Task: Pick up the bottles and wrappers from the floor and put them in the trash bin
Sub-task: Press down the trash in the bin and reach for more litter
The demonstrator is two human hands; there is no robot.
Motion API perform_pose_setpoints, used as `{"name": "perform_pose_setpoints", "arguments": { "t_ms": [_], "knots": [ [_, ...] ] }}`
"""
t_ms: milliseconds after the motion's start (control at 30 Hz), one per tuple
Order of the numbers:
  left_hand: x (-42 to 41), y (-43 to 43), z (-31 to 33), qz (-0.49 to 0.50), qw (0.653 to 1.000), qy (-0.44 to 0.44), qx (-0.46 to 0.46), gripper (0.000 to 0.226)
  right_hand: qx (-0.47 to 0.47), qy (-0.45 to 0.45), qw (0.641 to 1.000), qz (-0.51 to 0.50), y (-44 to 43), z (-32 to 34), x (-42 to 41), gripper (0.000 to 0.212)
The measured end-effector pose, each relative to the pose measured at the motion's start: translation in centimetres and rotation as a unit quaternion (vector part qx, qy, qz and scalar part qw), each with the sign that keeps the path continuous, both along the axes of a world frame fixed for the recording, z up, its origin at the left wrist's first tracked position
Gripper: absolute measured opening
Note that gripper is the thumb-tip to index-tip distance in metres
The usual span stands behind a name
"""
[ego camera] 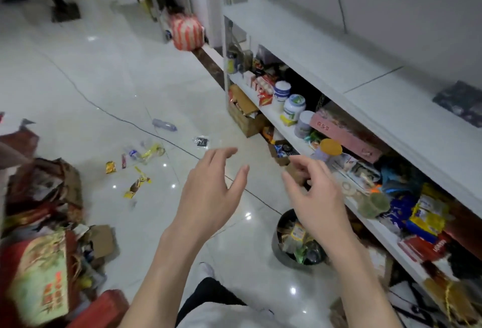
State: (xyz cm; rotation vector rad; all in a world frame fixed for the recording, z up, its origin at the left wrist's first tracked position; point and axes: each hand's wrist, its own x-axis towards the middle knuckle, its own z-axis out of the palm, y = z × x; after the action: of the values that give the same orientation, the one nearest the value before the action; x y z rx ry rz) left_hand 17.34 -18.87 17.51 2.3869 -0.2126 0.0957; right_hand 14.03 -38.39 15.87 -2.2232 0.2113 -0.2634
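My left hand (208,192) is raised over the floor with its fingers spread and nothing in it. My right hand (313,192) hangs beside it above the black trash bin (276,244), fingers loosely curled, holding nothing that I can see. The bin holds wrappers and a bottle. On the white tiles ahead lie a clear plastic bottle (164,124), a second crushed bottle (134,154), a yellow wrapper (154,149), a small gold packet (110,167), a thin red wrapper (123,160), a brown-yellow wrapper (137,186) and a black packet (201,141).
A white shelf unit (326,48) packed with jars, boxes and snacks runs along the right. Red gift boxes and cardboard (39,223) pile up at the left. A thin black cable (109,114) crosses the floor. A red striped bag (187,31) stands farther back.
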Motion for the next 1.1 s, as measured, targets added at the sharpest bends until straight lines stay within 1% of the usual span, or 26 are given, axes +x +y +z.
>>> {"name": "perform_pose_setpoints", "arguments": {
  "t_ms": [167,367,500,600,900,1100],
  "knots": [
    [-0.2,8.6,-2.2,0.088,0.995,0.042,-0.029,0.042,-0.018,0.020,0.995,0.092,7.2,-1.3,3.6,0.033],
    [0.7,20.1,-5.0,0.186,0.979,0.082,-0.030,0.045,-0.055,0.067,0.974,0.211,18.0,-1.9,9.3,0.039],
    [1.7,26.6,-6.2,0.239,0.965,0.103,-0.039,0.045,-0.064,0.069,0.962,0.257,25.0,-2.3,12.7,0.043],
    [2.5,30.7,-7.2,0.271,0.955,0.116,-0.029,0.044,-0.068,0.080,0.952,0.287,29.3,-2.8,14.8,0.043],
    [7.2,37.9,-9.4,0.344,0.928,0.141,-0.034,0.046,-0.106,0.097,0.928,0.344,36.2,-4.9,23.2,0.043],
    [14.6,40.3,-10.5,0.382,0.909,0.160,-0.033,0.048,-0.108,0.107,0.918,0.366,39.1,-6.4,32.6,0.043]
  ]
}}
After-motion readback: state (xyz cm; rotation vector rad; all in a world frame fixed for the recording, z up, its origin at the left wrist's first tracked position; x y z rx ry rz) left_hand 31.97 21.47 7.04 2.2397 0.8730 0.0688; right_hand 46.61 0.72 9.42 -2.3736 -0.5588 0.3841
